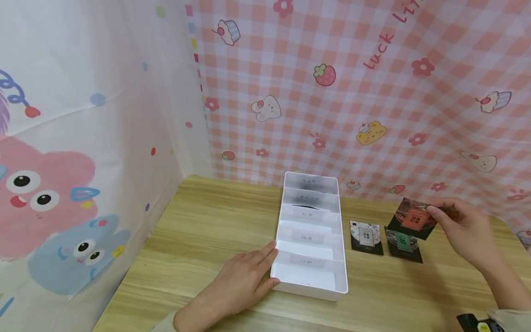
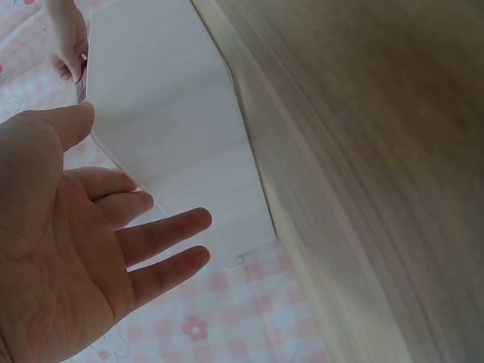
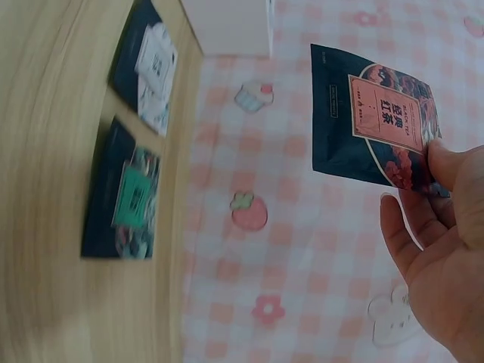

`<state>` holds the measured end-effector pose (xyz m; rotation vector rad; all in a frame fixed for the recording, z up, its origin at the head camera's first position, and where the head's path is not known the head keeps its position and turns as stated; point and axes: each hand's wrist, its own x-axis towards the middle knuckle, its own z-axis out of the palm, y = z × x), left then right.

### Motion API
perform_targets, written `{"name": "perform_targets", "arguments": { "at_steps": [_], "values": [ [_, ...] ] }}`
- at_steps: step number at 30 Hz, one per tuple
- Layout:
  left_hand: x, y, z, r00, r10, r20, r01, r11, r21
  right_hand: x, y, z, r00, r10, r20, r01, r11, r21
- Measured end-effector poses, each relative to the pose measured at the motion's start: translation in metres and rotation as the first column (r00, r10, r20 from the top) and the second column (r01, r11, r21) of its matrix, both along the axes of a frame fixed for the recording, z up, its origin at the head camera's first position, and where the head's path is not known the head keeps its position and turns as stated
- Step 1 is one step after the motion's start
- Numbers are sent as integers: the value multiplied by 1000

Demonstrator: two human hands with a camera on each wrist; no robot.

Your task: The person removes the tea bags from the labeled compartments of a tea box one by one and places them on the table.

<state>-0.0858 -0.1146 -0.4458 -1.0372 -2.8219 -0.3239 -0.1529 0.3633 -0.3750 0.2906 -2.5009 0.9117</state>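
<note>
My right hand (image 1: 466, 233) pinches a dark tea sachet (image 3: 389, 117) with a red-orange "BLACK TEA" label by its edge, raised over the table. Below it in the head view lies a sachet with a green label (image 1: 403, 244). To the left of that lies one with a white label (image 1: 366, 237). A long white divided box (image 1: 309, 291) stands left of the sachets, its several compartments marked with small labels. Against the box's near left side rests my left hand (image 1: 244, 279), fingers extended and thumb by the near corner; the left wrist view shows its spread fingers (image 2: 170, 234).
The wooden table (image 1: 215, 221) backs onto a pink checked cloth (image 1: 290, 138), with a white printed cloth (image 1: 124, 115) on the left. A dark edge (image 1: 304, 207) shows inside the box's farther half. A black and yellow object (image 1: 481, 323) sits by the right wrist.
</note>
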Motion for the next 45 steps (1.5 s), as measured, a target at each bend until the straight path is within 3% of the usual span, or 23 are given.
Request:
{"name": "perform_targets", "arguments": {
  "at_steps": [8, 16, 29, 45],
  "values": [
    [0, 0, 0, 1000, 1, 19, -1, 1000, -5, 2, 28, -11, 1000, -5, 15, 5, 1000, 26],
    [0, 0, -1, 1000, -1, 10, 1, 1000, -8, -1, 53, -25, 995, -32, 91, 27, 999, 47],
    [-1, -1, -2, 1000, -6, 2, 6, 1000, 1, -11, 73, -46, 982, -2, 186, -16, 995, 94],
    [-1, 0, -2, 1000, -1, -2, 1, 1000, -2, -22, 98, -77, 953, -80, 292, 33, 986, 162]
  ]
}}
